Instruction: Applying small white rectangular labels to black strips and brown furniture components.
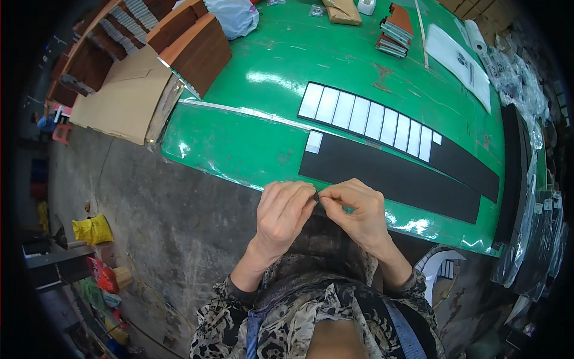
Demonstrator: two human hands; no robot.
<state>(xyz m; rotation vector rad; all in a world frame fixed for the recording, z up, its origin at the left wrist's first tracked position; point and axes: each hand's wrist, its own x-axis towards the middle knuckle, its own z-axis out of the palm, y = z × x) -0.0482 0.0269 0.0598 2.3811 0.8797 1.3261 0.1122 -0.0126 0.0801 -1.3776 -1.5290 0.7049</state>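
My left hand [284, 210] and my right hand [357, 210] meet at the front edge of the green table [239, 158]. Between the left thumb and fingers is a small dark piece [316, 195], too small to name. The right thumb and forefinger pinch right beside it; whether they grip the piece too, I cannot make out. Just beyond the hands lies a long black strip [388, 173] with one white patch at its left end. Behind it, a second black strip [466, 164] carries a row of several white rectangles [359, 113].
Brown wood-grain panels [200, 54] stand at the back left beside cardboard [116, 99]. A small stack of brown pieces [396, 31] sits at the far side. A white plastic sheet [459, 63] lies far right, near plastic-wrapped black lengths [541, 239]. A yellow bag [93, 229] is on the floor.
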